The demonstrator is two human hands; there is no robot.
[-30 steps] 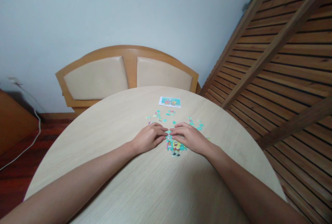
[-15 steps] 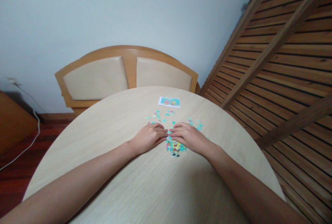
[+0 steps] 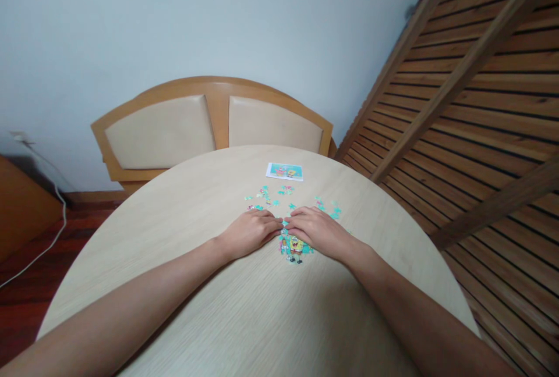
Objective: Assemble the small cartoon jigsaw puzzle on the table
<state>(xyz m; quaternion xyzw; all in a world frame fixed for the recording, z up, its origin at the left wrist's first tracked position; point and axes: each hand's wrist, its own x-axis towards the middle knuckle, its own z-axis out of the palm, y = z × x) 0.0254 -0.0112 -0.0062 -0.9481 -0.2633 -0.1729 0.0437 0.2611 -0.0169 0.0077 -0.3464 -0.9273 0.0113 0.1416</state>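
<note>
My left hand [image 3: 251,231] and my right hand [image 3: 317,230] lie palm down on a round pale wooden table [image 3: 244,313]. Their fingertips meet over the top edge of a small, partly joined cartoon puzzle [image 3: 296,246]. The fingers of both hands are stretched out and pressed flat on the pieces. Loose teal puzzle pieces [image 3: 274,195] lie scattered just beyond the hands, with more to the right [image 3: 332,210]. A small reference picture card [image 3: 285,171] lies farther back on the table.
A wooden bench with two beige cushioned back panels [image 3: 209,124] stands behind the table against a pale wall. A slatted wooden frame [image 3: 471,103] leans at the right. At the left, a white cable [image 3: 48,237] runs over the dark red floor.
Both hands stay over the puzzle's top edge with only slight finger shifts. The view has drifted a little.
</note>
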